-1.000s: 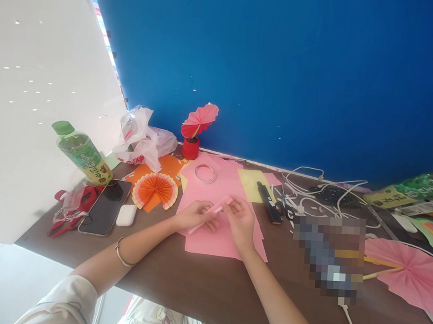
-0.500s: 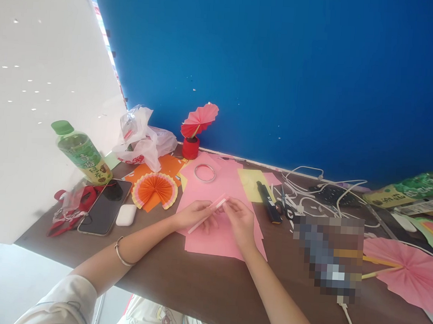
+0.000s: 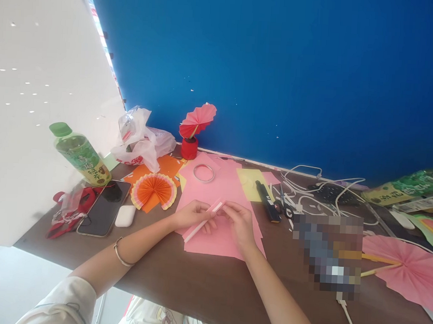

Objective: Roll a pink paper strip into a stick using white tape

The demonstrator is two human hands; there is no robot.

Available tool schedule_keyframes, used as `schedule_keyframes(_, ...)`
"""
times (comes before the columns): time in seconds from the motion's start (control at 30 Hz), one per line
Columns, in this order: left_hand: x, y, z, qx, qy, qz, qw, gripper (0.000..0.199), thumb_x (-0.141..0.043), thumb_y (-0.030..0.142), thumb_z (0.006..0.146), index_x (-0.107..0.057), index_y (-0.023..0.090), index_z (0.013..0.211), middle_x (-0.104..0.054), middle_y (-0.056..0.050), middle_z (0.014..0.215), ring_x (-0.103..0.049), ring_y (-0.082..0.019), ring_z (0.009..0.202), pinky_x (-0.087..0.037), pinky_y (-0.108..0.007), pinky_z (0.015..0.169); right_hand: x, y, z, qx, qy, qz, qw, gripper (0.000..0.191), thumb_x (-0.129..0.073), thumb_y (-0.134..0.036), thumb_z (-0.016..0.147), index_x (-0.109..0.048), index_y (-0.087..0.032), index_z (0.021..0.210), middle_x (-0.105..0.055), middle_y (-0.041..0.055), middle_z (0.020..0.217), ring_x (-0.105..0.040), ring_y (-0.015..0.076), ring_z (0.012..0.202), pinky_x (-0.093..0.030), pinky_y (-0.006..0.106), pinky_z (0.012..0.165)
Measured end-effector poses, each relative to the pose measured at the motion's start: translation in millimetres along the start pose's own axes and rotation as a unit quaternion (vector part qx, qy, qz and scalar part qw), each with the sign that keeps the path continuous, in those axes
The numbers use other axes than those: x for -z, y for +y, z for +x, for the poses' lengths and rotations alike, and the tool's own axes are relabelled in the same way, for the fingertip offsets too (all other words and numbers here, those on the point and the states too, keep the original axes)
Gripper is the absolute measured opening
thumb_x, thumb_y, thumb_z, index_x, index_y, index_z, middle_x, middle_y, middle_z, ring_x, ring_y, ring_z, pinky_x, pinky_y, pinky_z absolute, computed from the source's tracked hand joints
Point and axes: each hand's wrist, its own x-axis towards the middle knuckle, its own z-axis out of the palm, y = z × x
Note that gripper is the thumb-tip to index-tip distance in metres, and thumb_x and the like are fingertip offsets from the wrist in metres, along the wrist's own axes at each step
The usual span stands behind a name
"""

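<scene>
We pinch a folded strip [image 3: 217,207] between the fingers of our left hand [image 3: 192,216] and right hand [image 3: 240,223]; it slants above the pink sheets [image 3: 226,247] on the counter [image 3: 196,279], nearer us than the ring [image 3: 203,181].

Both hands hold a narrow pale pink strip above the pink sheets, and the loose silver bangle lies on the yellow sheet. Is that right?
One detail is wrong: the head view shows the loose silver bangle lying on the pink sheets, not on the yellow sheet. The left hand and right hand do hold the narrow pale pink strip above those sheets.
</scene>
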Motion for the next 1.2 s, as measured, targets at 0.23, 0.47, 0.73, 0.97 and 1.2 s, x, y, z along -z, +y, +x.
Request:
schedule_keyframes(0.23,-1.0,-2.4,-0.9,0.011,0.034,-0.006,0.999,0.044,-0.064,0.050,0.068,-0.064,0.008,0.079,-0.068,-0.012,0.073,-0.064,-0.015,0.056,-0.053,-0.029,0.057,-7.0,-6.7,-2.8,0.007,0.019,-0.080,0.997,0.024,-0.070,-0.038,0.064,-0.068,-0.016,0.072,-0.068,0.0054,0.069,-0.061,0.0167,0.062,-0.050,0.031,0.064)
schedule_keyframes(0.47,0.0,-3.8,-2.3,0.027,0.031,0.017,0.999,0.051,-0.064,0.054,0.066,-0.066,0.008,0.088,-0.069,-0.013,0.075,-0.065,-0.017,0.060,-0.053,-0.031,0.061,-3.7,-4.5,-1.7,0.020,0.014,-0.121,0.992,0.028,-0.067,-0.043,0.067,-0.063,-0.016,0.061,-0.061,0.0023,0.056,-0.057,0.0148,0.056,-0.048,0.027,0.058)
schedule_keyframes(0.73,0.7,-2.5,-1.4,0.037,0.019,0.015,0.999,0.047,-0.064,0.051,0.068,-0.066,0.008,0.086,-0.069,-0.013,0.077,-0.065,-0.016,0.059,-0.054,-0.031,0.061,-3.0,-3.6,-0.7,0.040,0.001,-0.123,0.992,0.032,-0.063,-0.048,0.069,-0.064,-0.016,0.065,-0.063,0.0031,0.060,-0.060,0.0161,0.060,-0.049,0.028,0.059)
schedule_keyframes(0.97,23.1,4.8,-3.1,-0.023,0.070,-0.102,0.992,0.048,-0.075,0.032,0.062,-0.062,0.009,0.103,-0.068,-0.014,0.093,-0.066,-0.023,0.085,-0.050,-0.037,0.083,22.7,2.8,13.2,0.101,0.210,-0.118,0.965,0.030,-0.067,-0.044,0.067,-0.065,-0.014,0.070,-0.063,0.0028,0.058,-0.060,0.0152,0.056,-0.051,0.031,0.065)
schedule_keyframes(1.2,31.3,-7.9,5.2,-0.020,0.185,-0.013,0.982,0.039,-0.076,0.033,0.060,-0.064,0.011,0.090,-0.070,-0.007,0.076,-0.067,-0.018,0.075,-0.051,-0.034,0.081,37.5,15.4,22.8,0.091,0.232,-0.041,0.968,0.033,-0.070,-0.043,0.063,-0.066,-0.012,0.073,-0.065,0.0044,0.062,-0.063,0.0158,0.058,-0.053,0.034,0.067)
